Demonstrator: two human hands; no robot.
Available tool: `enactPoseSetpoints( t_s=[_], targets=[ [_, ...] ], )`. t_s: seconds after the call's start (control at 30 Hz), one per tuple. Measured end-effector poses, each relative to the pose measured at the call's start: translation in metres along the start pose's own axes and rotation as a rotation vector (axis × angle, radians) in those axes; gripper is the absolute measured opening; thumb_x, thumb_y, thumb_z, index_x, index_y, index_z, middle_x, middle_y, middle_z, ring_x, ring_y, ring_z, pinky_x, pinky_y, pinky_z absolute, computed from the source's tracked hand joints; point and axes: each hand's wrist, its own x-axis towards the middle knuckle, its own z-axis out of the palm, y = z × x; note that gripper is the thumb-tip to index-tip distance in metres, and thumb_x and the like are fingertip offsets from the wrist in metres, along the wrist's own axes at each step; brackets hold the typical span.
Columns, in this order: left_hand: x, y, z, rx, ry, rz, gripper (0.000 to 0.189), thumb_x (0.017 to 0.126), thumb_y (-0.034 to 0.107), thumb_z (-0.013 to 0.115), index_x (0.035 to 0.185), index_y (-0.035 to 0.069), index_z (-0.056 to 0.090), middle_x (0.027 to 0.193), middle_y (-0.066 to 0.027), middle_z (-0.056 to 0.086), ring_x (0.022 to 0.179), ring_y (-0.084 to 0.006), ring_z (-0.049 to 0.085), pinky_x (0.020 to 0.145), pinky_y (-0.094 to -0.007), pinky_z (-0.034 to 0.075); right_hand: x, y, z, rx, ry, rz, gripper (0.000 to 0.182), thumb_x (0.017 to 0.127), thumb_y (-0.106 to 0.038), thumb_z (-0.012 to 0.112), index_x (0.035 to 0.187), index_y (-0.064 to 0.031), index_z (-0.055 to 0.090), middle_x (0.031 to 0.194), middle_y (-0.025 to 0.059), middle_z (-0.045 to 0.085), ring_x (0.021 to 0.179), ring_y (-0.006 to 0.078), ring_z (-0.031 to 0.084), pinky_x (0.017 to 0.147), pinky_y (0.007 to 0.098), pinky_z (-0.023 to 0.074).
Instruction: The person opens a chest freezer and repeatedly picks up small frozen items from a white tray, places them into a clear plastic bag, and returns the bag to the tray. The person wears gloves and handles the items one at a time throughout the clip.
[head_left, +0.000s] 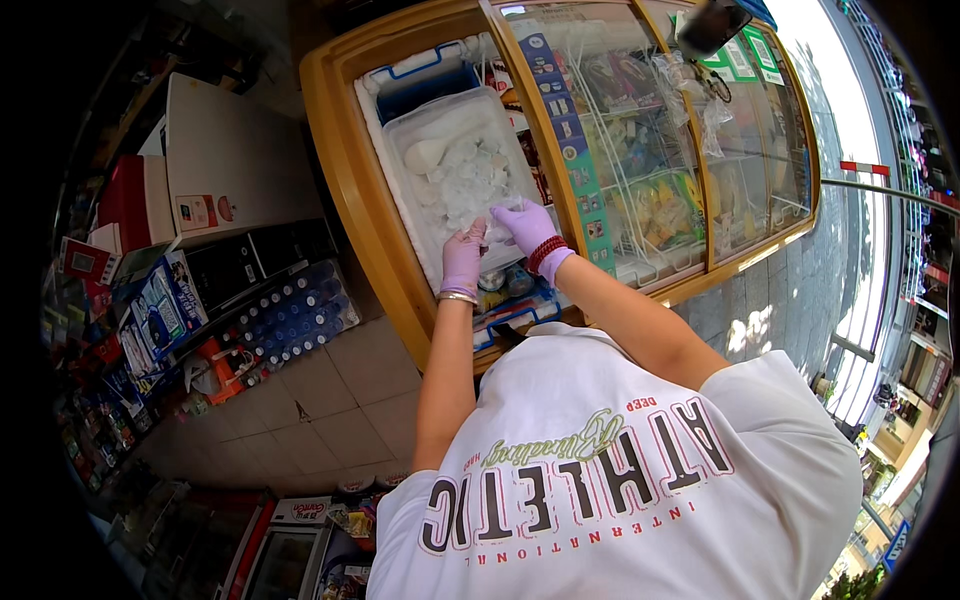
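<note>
My left hand (463, 259) and my right hand (527, 227), both in thin purple gloves, meet over the near end of a translucent plastic tub (395, 150). Their fingertips pinch a small clear piece (493, 229), which looks like thin plastic; its shape is hard to make out. Clear, ice-like lumps (472, 176) fill much of the tub, and a white scoop (424, 156) rests at their far left. The tub sits inside a wood-framed chest freezer (337, 172), beside a blue basket edge (394, 94).
Sliding glass panels (630, 142) cover the freezer's right part, above packaged goods. A dark object (712, 30) lies on the glass. Packs of bottled water (292, 315) stand on the tiled floor (360, 375) at left, near a white cabinet (232, 150).
</note>
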Motion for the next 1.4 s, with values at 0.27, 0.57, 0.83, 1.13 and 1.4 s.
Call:
enactPoseSetpoints(
  t_s=[0.27,0.57,0.83,1.13,1.4],
  targets=[
    [0.007,-0.01,0.0,0.218,0.04,0.106,0.044,0.083,0.046,0.06,0.083,0.002,0.061,0.07,-0.0026,0.057,0.063,-0.0104,0.051,0.064,-0.023,0.044,0.008,0.007,0.001,0.065,0.029,0.019,0.037,0.08,-0.029,0.065,0.102,0.0,0.057,0.087,0.0068,0.062,0.077,0.0147,0.06,0.061,0.0279,0.0498],
    [-0.014,0.015,0.003,-0.02,-0.079,-0.027,0.045,0.082,0.047,0.062,0.097,0.005,0.059,0.083,0.0002,0.06,0.07,-0.0103,0.052,0.064,-0.0229,0.043,0.014,0.003,-0.007,-0.308,-0.266,0.023,0.04,0.082,-0.039,0.063,0.09,-0.0001,0.057,0.069,0.0057,0.06,0.054,0.0132,0.054,0.051,0.0283,0.045],
    [-0.013,0.028,-0.013,0.304,-0.222,-0.048,0.054,0.078,0.044,0.069,0.102,-0.002,0.054,0.086,-0.0038,0.056,0.078,-0.0103,0.049,0.069,-0.022,0.041,-0.01,-0.02,-0.009,-0.859,-0.012,-0.242,0.054,0.079,-0.053,0.058,0.079,0.0013,0.06,0.075,0.0241,0.059,0.074,0.0373,0.059,0.069,0.0418,0.047],
    [-0.021,0.048,-0.025,0.379,-0.501,-0.044,0.047,0.081,0.033,0.063,0.109,-0.004,0.055,0.097,-0.0079,0.062,0.09,-0.0159,0.056,0.079,-0.0275,0.043,-0.035,-0.052,-0.016,-0.903,-0.361,-0.299,0.023,0.088,-0.033,0.05,0.101,-0.018,0.061,0.09,0.0147,0.061,0.076,0.0335,0.06,0.068,0.0391,0.049],
    [-0.036,0.047,-0.012,0.46,-0.421,0.066,0.029,0.087,0.025,0.055,0.101,-0.001,0.058,0.087,-0.0045,0.063,0.077,-0.0132,0.059,0.072,-0.028,0.046,-0.018,-0.037,-0.02,-0.884,-0.329,-0.698,0.051,0.082,-0.053,0.052,0.086,-0.0035,0.065,0.066,0.0193,0.061,0.058,0.0318,0.06,0.059,0.0385,0.0498]
  ],
)
